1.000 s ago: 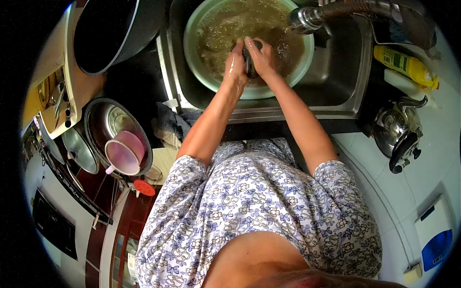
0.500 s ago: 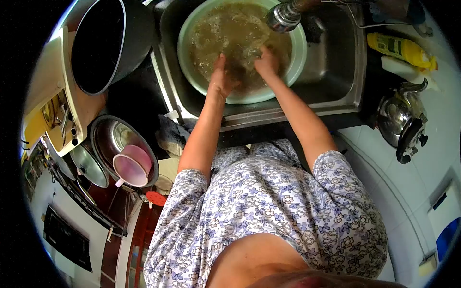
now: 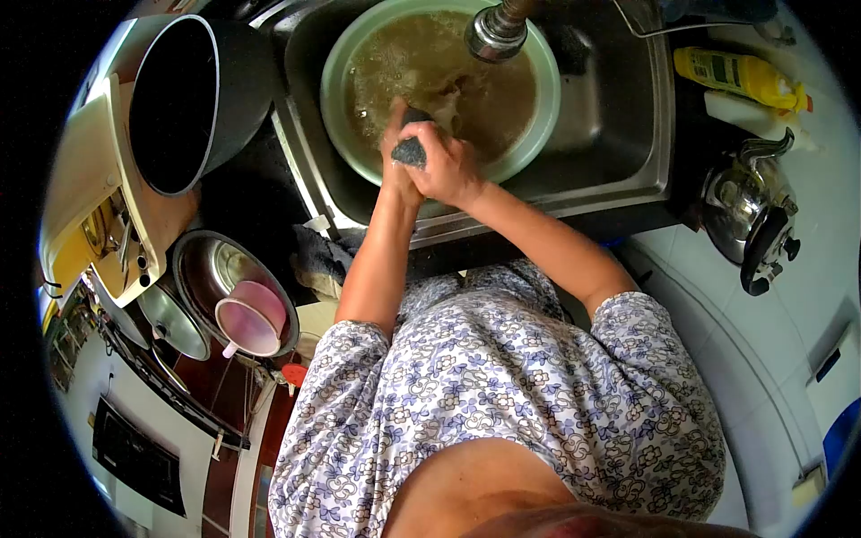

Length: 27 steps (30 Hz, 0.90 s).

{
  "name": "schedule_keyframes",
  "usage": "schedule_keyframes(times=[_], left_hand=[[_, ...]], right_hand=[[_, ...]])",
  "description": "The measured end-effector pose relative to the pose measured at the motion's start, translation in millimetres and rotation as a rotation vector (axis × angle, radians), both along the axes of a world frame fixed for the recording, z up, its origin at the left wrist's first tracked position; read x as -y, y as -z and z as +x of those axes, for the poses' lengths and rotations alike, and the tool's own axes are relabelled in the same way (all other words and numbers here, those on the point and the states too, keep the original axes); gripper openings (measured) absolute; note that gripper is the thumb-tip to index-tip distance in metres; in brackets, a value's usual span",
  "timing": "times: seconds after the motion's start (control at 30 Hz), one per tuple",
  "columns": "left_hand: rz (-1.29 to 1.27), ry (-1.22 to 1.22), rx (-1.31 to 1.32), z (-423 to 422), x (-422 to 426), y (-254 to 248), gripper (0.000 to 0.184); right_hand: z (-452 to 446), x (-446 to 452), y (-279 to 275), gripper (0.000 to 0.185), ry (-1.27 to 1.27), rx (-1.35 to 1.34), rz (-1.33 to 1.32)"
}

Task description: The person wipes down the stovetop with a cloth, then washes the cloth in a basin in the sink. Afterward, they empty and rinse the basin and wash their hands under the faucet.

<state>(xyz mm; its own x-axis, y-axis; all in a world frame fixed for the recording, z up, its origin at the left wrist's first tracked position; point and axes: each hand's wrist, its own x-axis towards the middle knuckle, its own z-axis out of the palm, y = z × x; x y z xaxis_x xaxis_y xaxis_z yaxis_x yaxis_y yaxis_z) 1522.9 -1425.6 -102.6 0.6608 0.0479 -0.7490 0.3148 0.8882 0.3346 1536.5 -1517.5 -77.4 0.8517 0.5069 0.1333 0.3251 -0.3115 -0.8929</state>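
Note:
Both hands are together over the near left side of a pale green basin [image 3: 549, 108] of murky, brownish water. My right hand [image 3: 447, 169] is wrapped round a dark grey wad [image 3: 409, 151] with a rough surface, perhaps a cloth or a scouring pad. Pressed against it from the left is my left hand [image 3: 395, 134], its fingers partly hidden behind the wad and slightly blurred. Something pale and crumpled [image 3: 456, 100] shows in the water just beyond the hands. The metal tap head [image 3: 495, 36] hangs over the basin's far side.
The basin stands in a steel sink [image 3: 619, 117]. Left are a large dark pot [image 3: 235, 99], a cream-coloured rack [image 3: 112, 134], and a metal bowl [image 3: 193, 260] holding a pink pot-shaped container [image 3: 253, 318]. Right are a yellow bottle [image 3: 740, 76] and a steel kettle [image 3: 744, 211].
My hands were apart, down in the water. They have come together at the basin's near left, and the dark grey wad now shows between them above the water.

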Motion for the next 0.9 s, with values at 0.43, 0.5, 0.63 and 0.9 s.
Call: schedule_keyframes(times=[0.43, 0.5, 0.63, 0.9], left_hand=[[0.383, 0.085, -0.092, 21.2, -1.6, 39.1, 0.054], [0.451, 0.090, -0.064, 5.8, -18.0, 54.3, 0.063], [0.351, 0.135, -0.125, -0.6, -18.0, 43.1, 0.066], [0.068, 0.094, -0.120, 3.0, 6.4, 40.4, 0.051]], right_hand=[[76.5, 34.6, 115.7, 0.032, 0.384, -0.763, 0.126], [71.1, 37.2, 122.3, 0.034, 0.240, -0.461, -0.312], [52.9, 47.5, 130.5, 0.039, -0.145, -0.385, -0.699], [22.6, 12.9, 33.1, 0.042, -0.033, 0.090, -0.175]])
